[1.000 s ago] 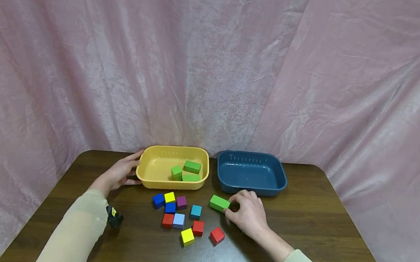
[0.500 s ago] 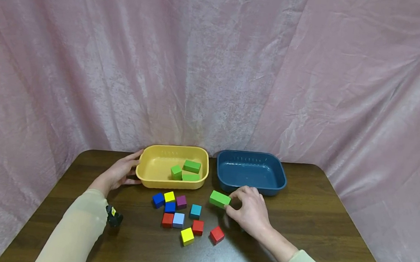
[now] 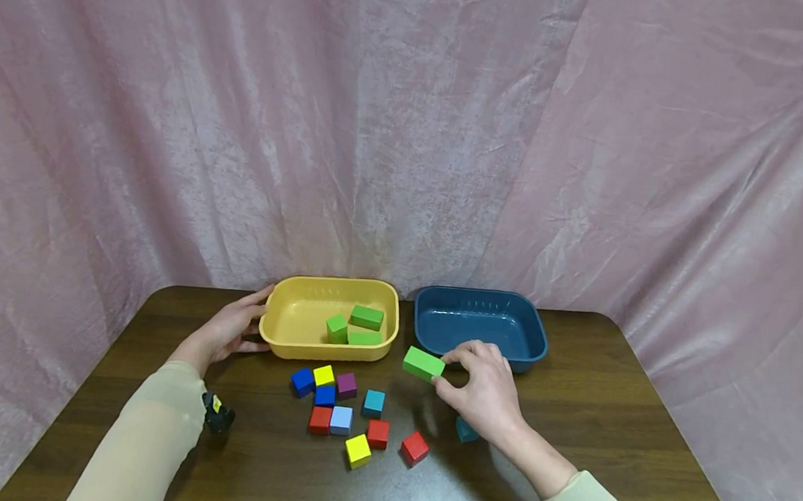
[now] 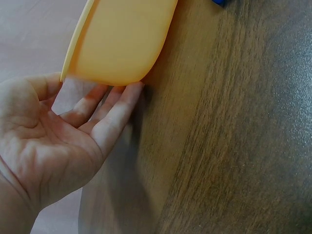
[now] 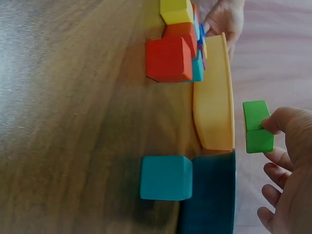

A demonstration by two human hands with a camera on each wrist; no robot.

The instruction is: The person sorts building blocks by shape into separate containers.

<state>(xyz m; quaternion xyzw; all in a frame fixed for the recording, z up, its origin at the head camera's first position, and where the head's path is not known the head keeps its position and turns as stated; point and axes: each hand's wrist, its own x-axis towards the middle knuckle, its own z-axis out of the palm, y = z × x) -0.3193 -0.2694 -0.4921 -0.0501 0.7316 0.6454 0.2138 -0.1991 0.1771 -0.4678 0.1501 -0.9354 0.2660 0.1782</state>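
My right hand (image 3: 480,394) pinches a green rectangular block (image 3: 424,364) between thumb and fingertips, raised above the table in front of the two bins. The right wrist view shows thumb and a finger on the green block (image 5: 258,126), the other fingers loosely spread. At the left end of the yellow bin (image 3: 326,354), my left hand (image 3: 228,330) rests with fairly straight fingers on the outer wall. The left wrist view has the thumb by the yellow bin's rim (image 4: 73,46) and fingertips near its base. Several green blocks (image 3: 366,318) lie inside that bin.
A dark blue bin (image 3: 480,337) stands right of the yellow one. In front lie several cubes, among them a red cube (image 3: 415,448), a yellow cube (image 3: 358,451) and a purple cube (image 3: 347,386). A teal cube (image 3: 465,431) sits under the right forearm's side.
My right hand has lifted the green block off the table and moved it slightly away from me. A teal cube beneath the hand has come into view. The left hand stays put.
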